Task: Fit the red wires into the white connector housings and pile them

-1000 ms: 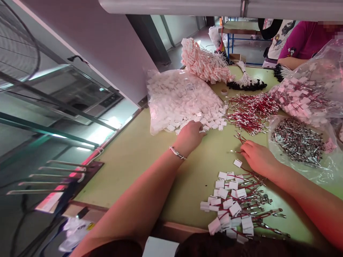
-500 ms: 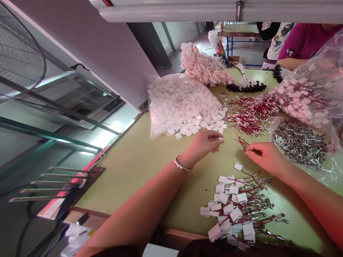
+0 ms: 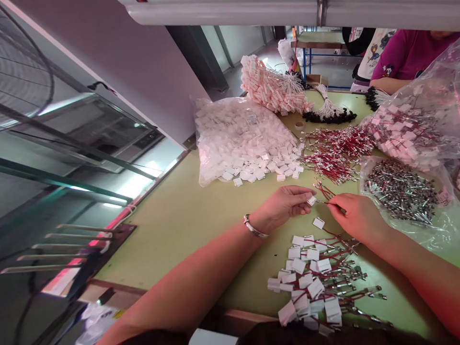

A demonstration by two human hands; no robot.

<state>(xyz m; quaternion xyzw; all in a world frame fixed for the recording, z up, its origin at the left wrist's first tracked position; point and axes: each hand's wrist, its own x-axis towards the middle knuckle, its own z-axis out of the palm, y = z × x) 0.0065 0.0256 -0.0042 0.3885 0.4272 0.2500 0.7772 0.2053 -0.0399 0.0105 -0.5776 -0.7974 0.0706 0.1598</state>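
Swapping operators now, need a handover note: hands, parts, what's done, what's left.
Left hand: fingers pinch a small white housing.
Right hand: fingers pinch a red wire, its tip meeting the housing.
Supplies: bag of white housings, loose red wires, bag of metal terminals, all on the green table.
Done: pile of assembled pieces near the table edge.
Left: the wire in hand is not visibly seated; large stocks remain.

The things are carried by a pale green counter. On it, a clear bag of white tags is laid at the far left, with loose tags spilled at its mouth. Beside it, a heap of red wires is seen, and at the right a bag of metal pieces. At the near edge, a pile of tagged wires is spread. Far behind, white bundles are placed.
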